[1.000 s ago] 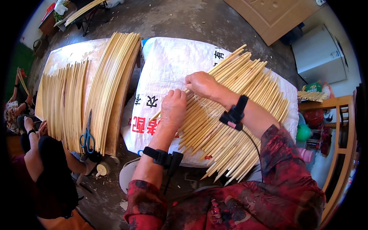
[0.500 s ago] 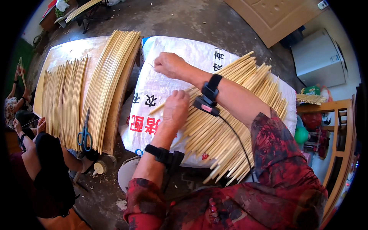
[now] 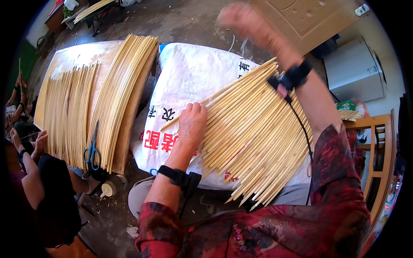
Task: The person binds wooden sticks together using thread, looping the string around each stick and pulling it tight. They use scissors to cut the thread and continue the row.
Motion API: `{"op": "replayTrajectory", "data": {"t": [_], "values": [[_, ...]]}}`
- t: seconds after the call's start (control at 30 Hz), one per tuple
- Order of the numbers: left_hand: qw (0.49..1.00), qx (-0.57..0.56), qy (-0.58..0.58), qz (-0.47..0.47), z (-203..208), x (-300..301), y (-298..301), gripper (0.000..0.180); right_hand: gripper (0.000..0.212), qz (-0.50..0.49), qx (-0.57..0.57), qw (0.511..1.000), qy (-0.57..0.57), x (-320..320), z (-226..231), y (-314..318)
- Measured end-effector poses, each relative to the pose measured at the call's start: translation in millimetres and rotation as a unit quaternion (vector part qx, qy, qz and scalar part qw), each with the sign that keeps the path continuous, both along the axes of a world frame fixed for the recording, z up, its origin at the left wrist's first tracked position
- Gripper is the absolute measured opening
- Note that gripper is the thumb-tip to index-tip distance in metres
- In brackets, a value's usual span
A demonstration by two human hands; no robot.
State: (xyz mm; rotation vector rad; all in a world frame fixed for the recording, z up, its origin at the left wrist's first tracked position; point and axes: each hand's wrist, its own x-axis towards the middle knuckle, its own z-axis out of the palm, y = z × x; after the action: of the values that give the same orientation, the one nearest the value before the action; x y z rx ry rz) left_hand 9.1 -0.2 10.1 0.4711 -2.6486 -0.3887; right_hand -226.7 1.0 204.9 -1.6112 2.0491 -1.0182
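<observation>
My left hand (image 3: 192,124) rests at the left edge of a fan of thin wooden sticks (image 3: 249,133), its fingers closed over the outermost stick (image 3: 168,125), whose end pokes out beside the hand. The sticks lie on a white woven sack (image 3: 176,73) with black and red print. My right hand (image 3: 245,23) is raised past the far edge of the sack. It is smeared by motion, so its fingers and anything in them are unclear. Thin pale strands (image 3: 232,43) show below it.
To the left, a wooden board (image 3: 64,60) carries two rows of sticks (image 3: 122,86) and blue-handled scissors (image 3: 92,152). A co-worker's hands (image 3: 39,142) are beside it. A lidded jar (image 3: 109,188) stands below. A wooden rack (image 3: 380,124) and a white cabinet (image 3: 355,71) are at right.
My right hand has swung away to the far right from above the sack. The sticks under my right arm now lie in a wider fan. My left hand has stayed nearly in place.
</observation>
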Motion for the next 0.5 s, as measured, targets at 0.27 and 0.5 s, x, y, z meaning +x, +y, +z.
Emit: {"op": "replayTrajectory", "data": {"t": [0.27, 0.5], "values": [[1.0, -0.007, -0.008, 0.016, 1.8, 0.3, -1.0, 0.012, 0.016, 0.13, 0.247, 0.938, 0.204, 49.2, -136.3, 38.6], [0.999, -0.019, 0.005, 0.025, 0.3, -1.8, -0.4, 0.009, 0.013, 0.136, 0.19, 0.957, 0.17, 47.7, -140.9, 39.3]]}}
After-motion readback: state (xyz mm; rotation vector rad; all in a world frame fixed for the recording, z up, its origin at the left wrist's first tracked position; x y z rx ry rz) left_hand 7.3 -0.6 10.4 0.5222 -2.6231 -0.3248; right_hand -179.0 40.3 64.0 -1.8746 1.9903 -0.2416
